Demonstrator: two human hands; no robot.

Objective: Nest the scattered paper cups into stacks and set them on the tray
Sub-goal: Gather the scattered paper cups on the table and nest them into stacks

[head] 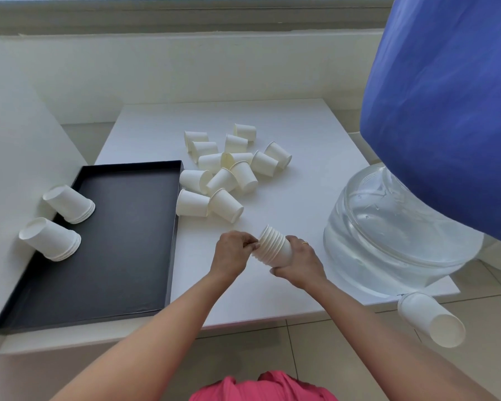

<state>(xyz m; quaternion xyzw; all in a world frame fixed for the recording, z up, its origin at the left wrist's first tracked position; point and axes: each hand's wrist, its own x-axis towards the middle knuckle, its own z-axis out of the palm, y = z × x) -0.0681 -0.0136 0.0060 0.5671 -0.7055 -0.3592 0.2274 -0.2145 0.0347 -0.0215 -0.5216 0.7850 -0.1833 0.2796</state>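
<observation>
Grips a nested cup stack (272, 247) round its base with the right hand (298, 261), fingers curled, rims tilted toward 10 o'clock, low over the bench (287, 125) at 6 o'clock. Pinches the top rim with the left hand (235, 253). Loose cups (229, 169) heaped at 12 o'clock; tray stacks (70, 204) on the tray (122, 241) at 9 o'clock.

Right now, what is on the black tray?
Two nested cup stacks, mouth-down along its left edge: the farther stack and the nearer stack. The tray floor beneath them is covered, and inner cups show only rims.
</observation>
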